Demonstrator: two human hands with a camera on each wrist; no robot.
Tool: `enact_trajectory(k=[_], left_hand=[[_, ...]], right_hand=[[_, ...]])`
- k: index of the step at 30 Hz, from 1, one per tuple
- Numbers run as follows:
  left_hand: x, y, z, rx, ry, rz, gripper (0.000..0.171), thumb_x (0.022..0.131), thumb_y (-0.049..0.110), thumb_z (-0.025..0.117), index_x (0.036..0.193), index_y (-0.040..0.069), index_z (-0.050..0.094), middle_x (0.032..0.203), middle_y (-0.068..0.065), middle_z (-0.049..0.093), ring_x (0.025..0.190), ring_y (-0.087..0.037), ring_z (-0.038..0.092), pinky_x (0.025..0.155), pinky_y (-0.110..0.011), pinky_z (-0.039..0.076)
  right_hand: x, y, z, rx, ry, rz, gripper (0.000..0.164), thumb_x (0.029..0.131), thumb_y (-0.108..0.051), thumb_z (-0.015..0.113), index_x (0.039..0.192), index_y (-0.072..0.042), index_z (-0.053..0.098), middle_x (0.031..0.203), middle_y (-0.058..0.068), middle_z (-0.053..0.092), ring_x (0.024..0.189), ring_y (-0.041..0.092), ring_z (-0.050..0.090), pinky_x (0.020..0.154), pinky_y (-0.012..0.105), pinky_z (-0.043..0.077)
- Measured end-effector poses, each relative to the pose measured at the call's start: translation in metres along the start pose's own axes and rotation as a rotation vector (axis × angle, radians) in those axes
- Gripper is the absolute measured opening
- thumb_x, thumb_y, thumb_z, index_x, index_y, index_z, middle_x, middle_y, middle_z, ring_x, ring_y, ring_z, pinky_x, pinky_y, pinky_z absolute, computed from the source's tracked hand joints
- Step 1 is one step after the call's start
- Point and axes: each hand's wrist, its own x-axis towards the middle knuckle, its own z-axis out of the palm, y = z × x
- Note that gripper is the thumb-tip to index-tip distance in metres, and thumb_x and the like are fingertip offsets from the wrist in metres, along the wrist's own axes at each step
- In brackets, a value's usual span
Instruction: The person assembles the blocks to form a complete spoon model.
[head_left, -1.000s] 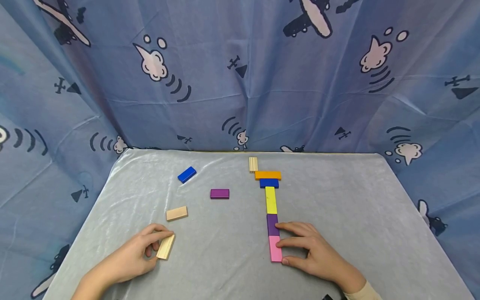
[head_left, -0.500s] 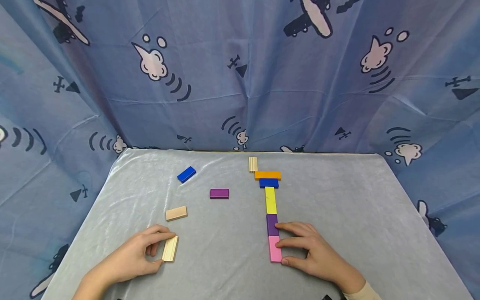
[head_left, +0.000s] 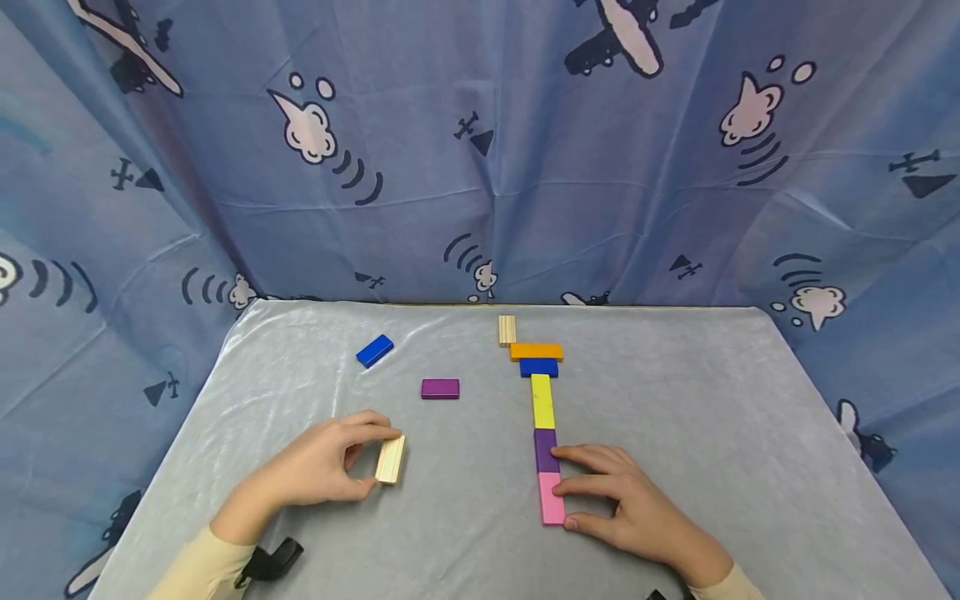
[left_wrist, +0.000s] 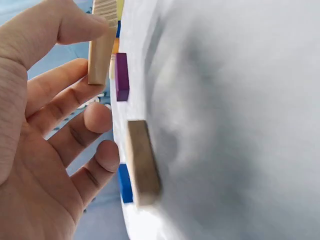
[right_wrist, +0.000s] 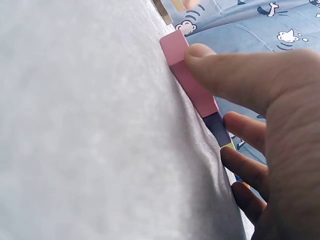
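Observation:
My left hand (head_left: 330,462) pinches a striped natural-wood block (head_left: 390,460) between thumb and fingertips, over the left-middle of the table. Beyond that hand, in the left wrist view, a plain wooden block (left_wrist: 142,162) lies on the cloth; the hand hides it from the head view. My right hand (head_left: 630,508) rests along the right side of a row of blocks, fingertips touching the pink block (head_left: 551,504) and the purple block (head_left: 546,450), thumb at the pink one's near corner. Farther up the row come yellow (head_left: 542,402), blue (head_left: 538,367) and orange (head_left: 536,352) blocks.
Touching or nearly touching the orange block's left end is another striped wooden block (head_left: 507,330). A magenta-purple block (head_left: 440,389) and a blue block (head_left: 374,351) lie apart on the left. A pale cloth (head_left: 712,400) covers the table, with a patterned blue curtain (head_left: 420,150) behind.
My left hand has carried the striped wooden block to the right and away from me, now blocking the head view of the plain wooden block. The right hand and the row have stayed put.

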Motion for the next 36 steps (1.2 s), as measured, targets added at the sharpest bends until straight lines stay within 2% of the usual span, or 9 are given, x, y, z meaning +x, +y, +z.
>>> enact_trajectory(k=[8,14,23,31,36], left_hand=[[0.066,0.003,0.0,-0.003,0.02,0.039,0.06,0.082,0.02,0.09,0.14,0.02,0.075,0.134,0.009,0.065,0.071,-0.005,0.054,0.062,-0.026,0.049],[0.108,0.004,0.004,-0.02,0.023,0.085,0.06,0.083,0.021,0.09,0.141,0.017,0.074,0.136,0.004,0.066,0.076,-0.008,0.056,0.066,-0.027,0.05],[0.16,0.011,0.009,-0.055,0.011,0.101,0.058,0.086,0.019,0.088,0.141,0.014,0.073,0.14,-0.001,0.064,0.077,-0.011,0.057,0.069,-0.03,0.051],[0.201,0.016,0.019,-0.009,0.002,0.074,0.063,0.086,0.023,0.088,0.146,0.019,0.071,0.149,0.002,0.063,0.083,-0.014,0.061,0.075,-0.032,0.053],[0.224,0.024,0.026,-0.008,0.035,0.065,0.063,0.085,0.023,0.09,0.145,0.021,0.071,0.149,0.003,0.063,0.078,-0.013,0.061,0.071,-0.03,0.053]], right_hand=[[-0.004,-0.001,-0.003,-0.003,-0.007,0.032,0.034,0.092,-0.045,0.089,0.124,-0.049,0.077,0.153,-0.01,0.062,0.136,0.015,0.057,0.107,0.042,0.046],[-0.003,-0.001,-0.002,-0.007,-0.007,0.039,0.034,0.092,-0.045,0.089,0.124,-0.049,0.077,0.153,-0.011,0.062,0.136,0.016,0.056,0.107,0.043,0.046],[-0.001,-0.002,-0.003,-0.012,-0.005,0.016,0.034,0.092,-0.044,0.089,0.124,-0.048,0.077,0.152,-0.01,0.062,0.136,0.016,0.057,0.106,0.045,0.046],[0.0,-0.004,-0.004,-0.016,-0.02,0.045,0.033,0.093,-0.045,0.088,0.124,-0.049,0.077,0.153,-0.011,0.062,0.136,0.016,0.057,0.105,0.051,0.048],[-0.001,-0.005,-0.003,-0.005,-0.024,0.041,0.033,0.093,-0.045,0.088,0.124,-0.05,0.077,0.153,-0.011,0.062,0.137,0.015,0.056,0.106,0.049,0.047]])
